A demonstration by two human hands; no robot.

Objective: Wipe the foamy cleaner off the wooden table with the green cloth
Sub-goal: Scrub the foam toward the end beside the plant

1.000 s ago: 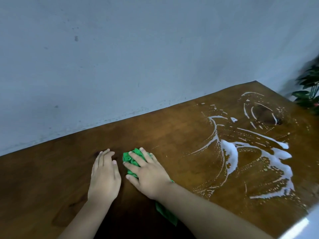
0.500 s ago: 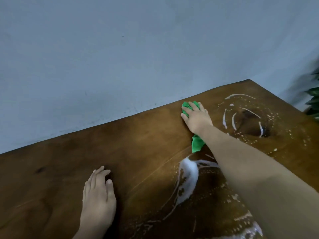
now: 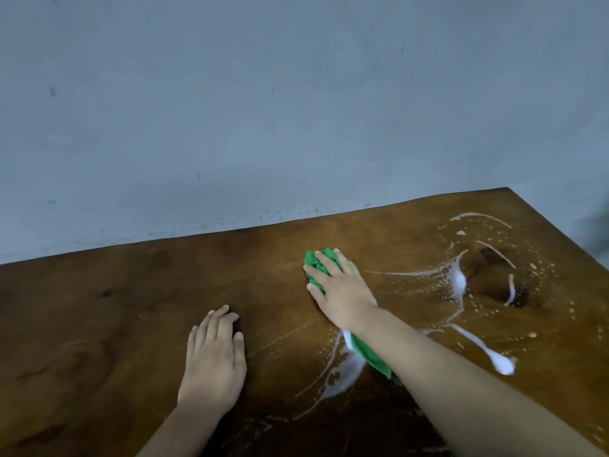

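- No brand, label or writing legible anywhere in view.
- Hidden or cut off: the middle of the green cloth [image 3: 321, 263] lies under the right hand [image 3: 342, 290] and wrist; only a bunched end past the fingertips and a tail beside the forearm show. The bench [image 3: 131, 308] runs out of frame at left, bottom and right. A dark blurred shape at the far right edge — cannot tell what it is.
- Right hand: palm down, fingers spread and nearly flat, pressing the cloth onto the bench top; it pins rather than grips, fingers not curled round the fabric.
- Left hand [image 3: 214, 361]: flat on the bare wood, fingers extended and close together, holding nothing. It sits nearer the camera and to the left of the right hand, apart from the cloth.
- Cloth: bright green, crumpled, lying near the middle of the bench, closer to the back edge; its trailing tail touches a white smear of foam.
- Foamy cleaner [image 3: 458, 280]: white streaks and fine bubbles — all to the right of the cloth. One thick streak curves beside a dark knot in the wood [image 3: 494, 278]; a thin arc lies near the far right corner; a long line ends in a blob toward the near right; a broad smear sits under the right forearm.
- Bench surface left of the hands is dark brown, with faint streaks.
- Plain grey-blue wall [image 3: 296, 110] behind the bench, lightly scuffed.
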